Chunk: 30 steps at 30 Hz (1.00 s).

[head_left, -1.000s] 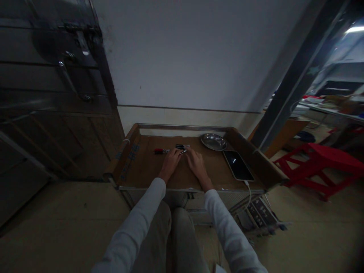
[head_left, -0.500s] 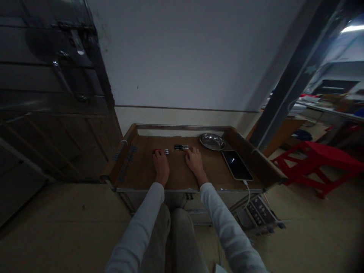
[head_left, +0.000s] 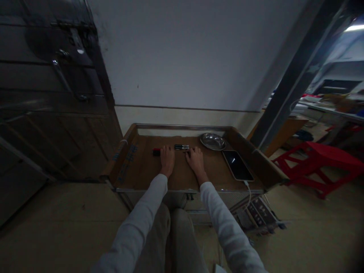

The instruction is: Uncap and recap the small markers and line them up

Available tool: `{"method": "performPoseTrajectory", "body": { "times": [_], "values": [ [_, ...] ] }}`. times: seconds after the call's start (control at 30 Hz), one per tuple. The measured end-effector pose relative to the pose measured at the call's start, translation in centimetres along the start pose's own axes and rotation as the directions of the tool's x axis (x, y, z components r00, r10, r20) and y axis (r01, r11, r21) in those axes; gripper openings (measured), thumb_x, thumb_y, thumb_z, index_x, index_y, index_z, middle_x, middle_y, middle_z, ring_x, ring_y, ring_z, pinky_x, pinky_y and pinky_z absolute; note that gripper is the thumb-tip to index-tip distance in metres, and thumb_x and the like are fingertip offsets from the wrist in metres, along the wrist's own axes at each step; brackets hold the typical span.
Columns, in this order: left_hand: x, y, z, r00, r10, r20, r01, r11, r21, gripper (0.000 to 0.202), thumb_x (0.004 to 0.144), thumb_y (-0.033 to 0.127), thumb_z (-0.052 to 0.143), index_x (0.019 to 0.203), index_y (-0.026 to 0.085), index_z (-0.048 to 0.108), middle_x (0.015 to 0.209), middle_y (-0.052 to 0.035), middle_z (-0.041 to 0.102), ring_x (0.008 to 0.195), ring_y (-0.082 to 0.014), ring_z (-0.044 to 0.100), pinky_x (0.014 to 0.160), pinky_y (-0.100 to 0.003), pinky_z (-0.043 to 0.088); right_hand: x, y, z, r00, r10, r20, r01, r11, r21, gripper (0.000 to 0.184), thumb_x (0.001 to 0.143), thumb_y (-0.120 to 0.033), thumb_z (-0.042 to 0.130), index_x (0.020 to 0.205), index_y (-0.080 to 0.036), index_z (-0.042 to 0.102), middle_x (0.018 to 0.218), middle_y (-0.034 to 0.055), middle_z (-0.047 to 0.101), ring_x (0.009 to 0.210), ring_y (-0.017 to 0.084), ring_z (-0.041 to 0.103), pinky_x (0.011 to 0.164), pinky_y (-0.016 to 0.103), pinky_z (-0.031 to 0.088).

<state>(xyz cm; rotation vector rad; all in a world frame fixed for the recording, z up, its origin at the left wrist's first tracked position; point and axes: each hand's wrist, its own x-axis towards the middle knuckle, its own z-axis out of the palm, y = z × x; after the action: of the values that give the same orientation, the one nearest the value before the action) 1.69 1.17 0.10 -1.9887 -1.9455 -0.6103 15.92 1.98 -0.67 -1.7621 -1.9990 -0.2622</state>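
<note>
My left hand (head_left: 167, 160) lies palm down on the brown cardboard surface (head_left: 148, 167) of a low cart, its fingertips on the right end of a small red-and-dark object (head_left: 156, 151). My right hand (head_left: 195, 160) rests beside it, fingers curled near a small black-and-silver object (head_left: 181, 146) just beyond the fingertips. In this dim view, whether either hand grips its object is unclear.
A round metal dish (head_left: 213, 141) sits at the back right of the cart. A phone (head_left: 237, 165) with a white cable lies along the right side. A red plastic stool (head_left: 318, 163) stands to the right, a dark metal door (head_left: 54, 94) to the left.
My left hand moved right from the red object's middle to its right end, then covered that end. My right hand barely shifted.
</note>
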Motion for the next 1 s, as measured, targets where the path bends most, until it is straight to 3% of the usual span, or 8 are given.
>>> {"method": "performPoseTrajectory", "body": {
  "times": [0.27, 0.57, 0.77, 0.87, 1.0],
  "values": [
    [0.2, 0.0, 0.9, 0.976, 0.217, 0.014, -0.214, 0.971, -0.101, 0.020, 0.091, 0.023, 0.040, 0.098, 0.017, 0.058, 0.100, -0.0091, 0.059, 0.098, -0.0247, 0.050, 0.084, -0.038, 0.040, 0.1, 0.3, 0.2, 0.985, -0.169, -0.021, 0.171, 0.973, 0.154, 0.023, 0.090, -0.026, 0.039, 0.100, -0.019, 0.059, 0.103, 0.0097, 0.059, 0.097, 0.022, 0.049, 0.084, 0.033, 0.035],
    [0.2, -0.2, 1.2, 0.976, 0.214, -0.034, -0.212, 0.907, -0.364, 0.015, 0.091, 0.021, 0.042, 0.097, 0.017, 0.056, 0.100, -0.0052, 0.058, 0.095, -0.0167, 0.055, 0.086, -0.031, 0.042, 0.1, 0.3, -0.1, 0.980, -0.191, -0.062, 0.200, 0.913, 0.354, 0.024, 0.089, -0.017, 0.038, 0.102, -0.018, 0.058, 0.104, 0.0090, 0.062, 0.097, 0.019, 0.054, 0.086, 0.032, 0.040],
    [0.1, 0.0, 0.8, 0.963, 0.267, -0.041, -0.252, 0.834, -0.491, 0.019, 0.092, 0.017, 0.039, 0.106, 0.019, 0.052, 0.108, -0.0048, 0.059, 0.098, -0.0142, 0.057, 0.086, -0.028, 0.044, -0.3, -0.1, -0.7, 0.973, -0.225, -0.059, 0.227, 0.863, 0.451, 0.027, 0.089, -0.018, 0.038, 0.107, -0.019, 0.058, 0.109, 0.0087, 0.060, 0.103, 0.019, 0.053, 0.090, 0.034, 0.041],
    [0.5, 0.6, 1.0, 0.963, 0.262, -0.058, -0.260, 0.855, -0.449, 0.022, 0.092, 0.016, 0.037, 0.110, 0.018, 0.050, 0.107, -0.0056, 0.061, 0.101, -0.0151, 0.056, 0.088, -0.029, 0.042, -0.3, 0.0, -0.7, 0.981, -0.182, -0.072, 0.195, 0.876, 0.442, 0.027, 0.090, -0.020, 0.038, 0.105, -0.019, 0.060, 0.108, 0.0085, 0.060, 0.101, 0.018, 0.054, 0.090, 0.032, 0.041],
    [1.5, 1.6, 1.6, 0.960, 0.274, -0.051, -0.277, 0.926, -0.258, 0.024, 0.091, 0.014, 0.037, 0.109, 0.016, 0.052, 0.106, -0.0085, 0.061, 0.102, -0.0208, 0.053, 0.090, -0.035, 0.039, -0.5, 0.7, -0.6, 0.991, 0.013, -0.135, 0.046, 0.903, 0.428, 0.028, 0.091, -0.026, 0.038, 0.103, -0.017, 0.062, 0.100, 0.0100, 0.061, 0.094, 0.019, 0.054, 0.084, 0.030, 0.042]
  ]
}}
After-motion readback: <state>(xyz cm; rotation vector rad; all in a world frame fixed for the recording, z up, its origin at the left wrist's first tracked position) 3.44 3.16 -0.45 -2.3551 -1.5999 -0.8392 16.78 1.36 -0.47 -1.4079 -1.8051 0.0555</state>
